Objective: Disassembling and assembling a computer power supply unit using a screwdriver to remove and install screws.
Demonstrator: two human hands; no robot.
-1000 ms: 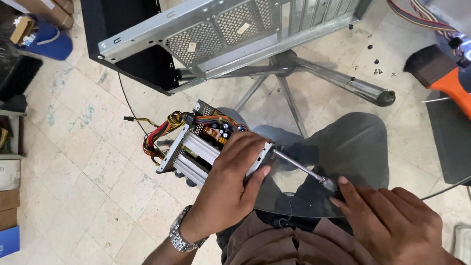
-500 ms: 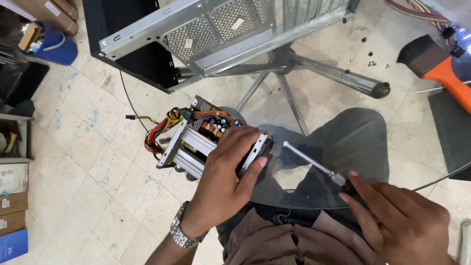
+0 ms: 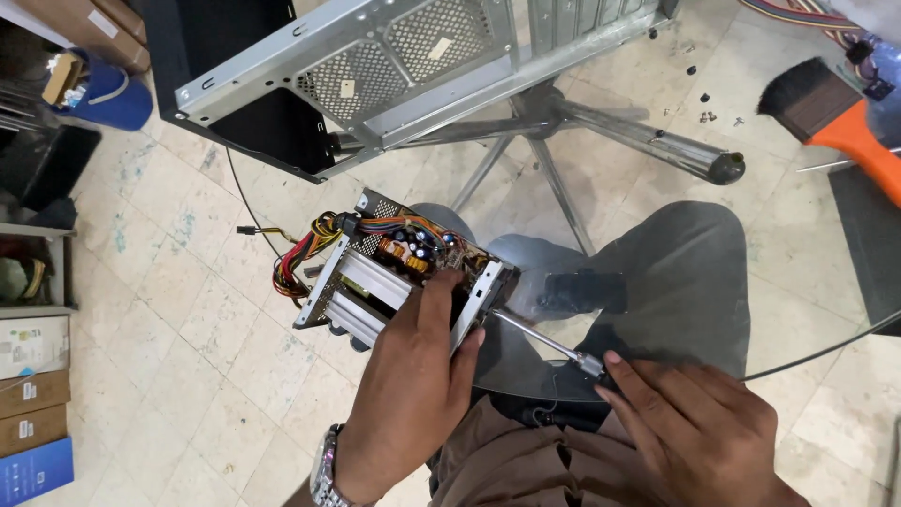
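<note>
Below, a tiled floor (image 3: 160,319) shows pale and scuffed through a round glass table (image 3: 845,282) occupying the right half of the frame. An empty computer case (image 3: 375,66) lies across the upper centre, above the chrome legs of a table base (image 3: 601,131). Loose screws (image 3: 709,115) sit on the glass at upper right, beside an orange-handled brush (image 3: 826,113). Cardboard boxes (image 3: 33,394) stack along the left edge.

At centre, the left hand (image 3: 413,394) reaches up from the bottom edge, wrist bearing a watch (image 3: 326,469), fingers wrapped around the near end of an open power supply (image 3: 394,272), holding it tilted. Coloured wires (image 3: 300,249) spill from its upper-left side. At lower right, the right hand (image 3: 699,432) is closed on the handle of a screwdriver (image 3: 540,340), its shaft angled up-left with the tip touching the supply's right edge.
</note>
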